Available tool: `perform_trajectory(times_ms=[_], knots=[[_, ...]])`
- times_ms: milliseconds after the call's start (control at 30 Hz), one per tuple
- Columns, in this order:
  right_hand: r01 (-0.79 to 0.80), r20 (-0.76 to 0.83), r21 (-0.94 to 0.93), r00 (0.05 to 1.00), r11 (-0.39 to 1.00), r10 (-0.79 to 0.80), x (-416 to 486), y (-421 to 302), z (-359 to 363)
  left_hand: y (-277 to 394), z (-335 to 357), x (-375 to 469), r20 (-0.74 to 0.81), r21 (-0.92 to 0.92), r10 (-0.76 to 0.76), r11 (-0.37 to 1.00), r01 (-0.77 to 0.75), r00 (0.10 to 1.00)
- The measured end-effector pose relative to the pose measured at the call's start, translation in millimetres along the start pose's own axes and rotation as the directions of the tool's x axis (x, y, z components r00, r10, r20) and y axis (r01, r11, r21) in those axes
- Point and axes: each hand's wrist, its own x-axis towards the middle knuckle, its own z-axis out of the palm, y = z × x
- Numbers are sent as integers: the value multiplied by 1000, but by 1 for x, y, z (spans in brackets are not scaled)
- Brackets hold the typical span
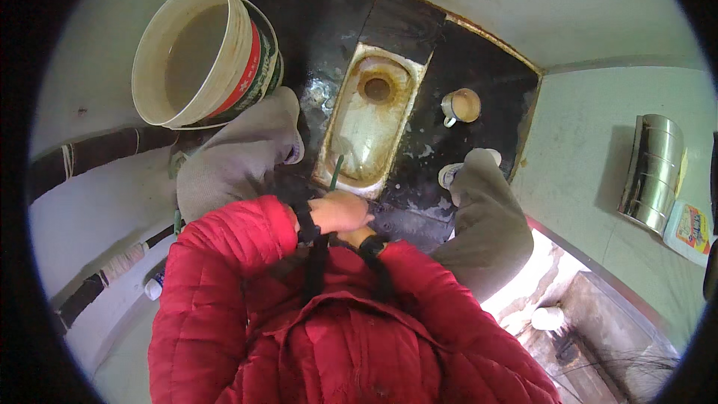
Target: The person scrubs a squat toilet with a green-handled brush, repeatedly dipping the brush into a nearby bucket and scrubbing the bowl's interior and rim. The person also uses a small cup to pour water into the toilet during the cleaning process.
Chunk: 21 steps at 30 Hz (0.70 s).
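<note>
My left hand point(339, 211) is closed around a thin green handle point(336, 173), which reaches over the near end of a white ceramic squat toilet pan point(367, 123). At its far end the handle meets something pale and blurred inside the pan. Brown stains ring the drain hole and run along the pan's rim. My right hand point(358, 235) lies just below the left one and is partly covered by it, so its fingers and any grip on the handle are hidden. Both wrists carry black bands.
A large bucket point(247, 76) of murky water stands left of the pan. A white enamel mug point(461, 105) sits on the dark wet floor point(482, 62) at right. Wrapped pipes point(106, 148) follow the left wall. A metal cylinder point(653, 171) and a plastic bottle point(689, 233) are far right.
</note>
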Motion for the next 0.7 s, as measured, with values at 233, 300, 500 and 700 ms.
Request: perform_trajectory(times_ms=[233,300,500,700], knots=[[167,-168,129,975,977,-145,-9,-15,-11,-1,1,-1,74,10,171,985,-172,982],[106,-52,167,994,980,-99,-11,-16,-12,0,0,-2,117,-9,207,978,-207,971],[57,-165,50,985,997,-48,0,-7,-7,-1,-6,-4,-54,23,74,997,-73,996],[56,-2,-131,998,990,-56,-1,-3,-3,0,-4,-5,67,-48,197,980,-194,978]])
